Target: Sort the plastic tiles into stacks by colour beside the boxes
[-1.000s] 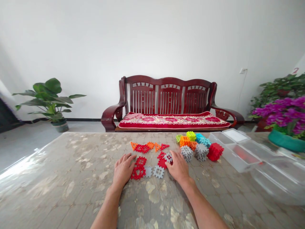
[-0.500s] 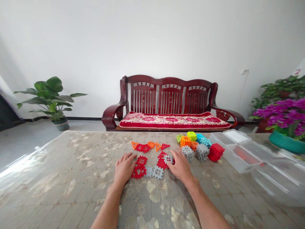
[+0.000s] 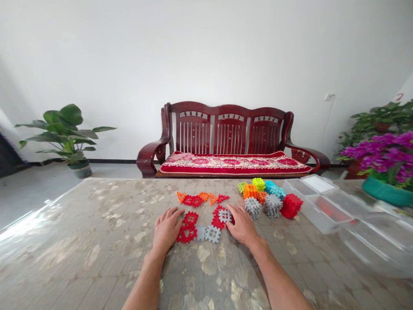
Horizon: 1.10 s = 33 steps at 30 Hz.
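Flat red and grey lattice tiles point(image 3: 206, 230) lie on the table between my hands. My left hand point(image 3: 166, 230) rests palm down, fingers stretched, its fingertips at the left edge of the red tiles point(image 3: 188, 227). My right hand point(image 3: 241, 224) lies flat too, fingers touching a grey tile point(image 3: 225, 215) on top of a red one. Farther back is a row of red and orange triangle tiles point(image 3: 202, 198). To the right stand assembled cubes in grey, red, orange, green and blue point(image 3: 269, 199).
Clear plastic boxes and lids point(image 3: 325, 202) sit at the right of the table point(image 3: 97, 232). A pot of purple flowers point(image 3: 387, 163) stands at the far right. Beyond the table are a dark wooden bench point(image 3: 230, 142) and a green potted plant point(image 3: 66, 137).
My right hand has slid slightly left along the table with the grey tile under its fingertips. My left hand has stayed in place.
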Each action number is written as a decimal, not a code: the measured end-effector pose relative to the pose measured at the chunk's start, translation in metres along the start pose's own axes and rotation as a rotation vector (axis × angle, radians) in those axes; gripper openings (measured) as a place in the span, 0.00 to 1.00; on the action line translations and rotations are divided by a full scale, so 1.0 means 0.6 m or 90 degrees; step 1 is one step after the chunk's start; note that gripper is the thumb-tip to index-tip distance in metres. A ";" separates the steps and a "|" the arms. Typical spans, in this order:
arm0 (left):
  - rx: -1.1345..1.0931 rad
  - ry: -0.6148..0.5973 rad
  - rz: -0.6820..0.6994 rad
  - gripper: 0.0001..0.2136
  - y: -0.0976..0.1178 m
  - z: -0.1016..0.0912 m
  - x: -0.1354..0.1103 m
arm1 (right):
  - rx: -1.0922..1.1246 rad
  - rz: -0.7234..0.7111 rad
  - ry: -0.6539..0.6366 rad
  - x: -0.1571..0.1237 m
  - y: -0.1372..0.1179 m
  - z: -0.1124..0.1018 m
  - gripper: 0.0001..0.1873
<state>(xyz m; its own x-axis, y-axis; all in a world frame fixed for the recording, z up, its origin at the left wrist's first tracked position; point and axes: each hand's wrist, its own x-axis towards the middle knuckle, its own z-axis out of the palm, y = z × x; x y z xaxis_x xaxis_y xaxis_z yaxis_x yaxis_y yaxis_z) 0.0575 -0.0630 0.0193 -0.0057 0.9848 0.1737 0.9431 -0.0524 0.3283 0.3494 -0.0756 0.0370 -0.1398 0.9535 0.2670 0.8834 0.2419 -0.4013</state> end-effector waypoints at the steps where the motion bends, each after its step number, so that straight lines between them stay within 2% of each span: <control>1: 0.000 0.001 0.001 0.19 -0.001 0.000 0.000 | 0.007 0.001 -0.007 0.000 0.001 0.000 0.32; 4: 0.001 0.006 0.003 0.19 -0.001 0.001 0.000 | 0.016 0.003 -0.002 0.000 0.003 0.002 0.30; 8: 0.002 0.006 0.002 0.19 0.000 0.000 0.000 | 0.005 -0.008 0.045 -0.003 -0.003 0.002 0.27; 13: 0.009 0.000 -0.004 0.19 0.001 -0.001 0.000 | -0.009 -0.025 0.219 0.002 -0.010 -0.028 0.25; 15: 0.010 0.006 -0.001 0.19 0.000 0.000 0.000 | -0.039 0.015 0.286 0.006 -0.002 -0.050 0.25; 17: 0.011 0.010 0.005 0.19 -0.001 0.001 0.001 | -0.086 0.081 0.318 0.008 0.012 -0.071 0.26; 22: 0.008 0.019 0.009 0.19 -0.005 0.006 0.002 | -0.187 0.227 0.279 0.002 0.045 -0.095 0.29; 33: 0.022 0.015 0.008 0.19 -0.007 0.007 0.004 | -0.249 0.265 0.216 -0.004 0.050 -0.088 0.32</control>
<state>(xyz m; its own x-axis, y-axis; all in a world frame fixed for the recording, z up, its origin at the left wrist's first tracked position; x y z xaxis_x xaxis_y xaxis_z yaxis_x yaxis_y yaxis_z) 0.0549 -0.0600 0.0141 -0.0011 0.9797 0.2003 0.9542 -0.0589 0.2932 0.3998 -0.0799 0.0708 0.3402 0.8281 0.4456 0.9395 -0.2787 -0.1993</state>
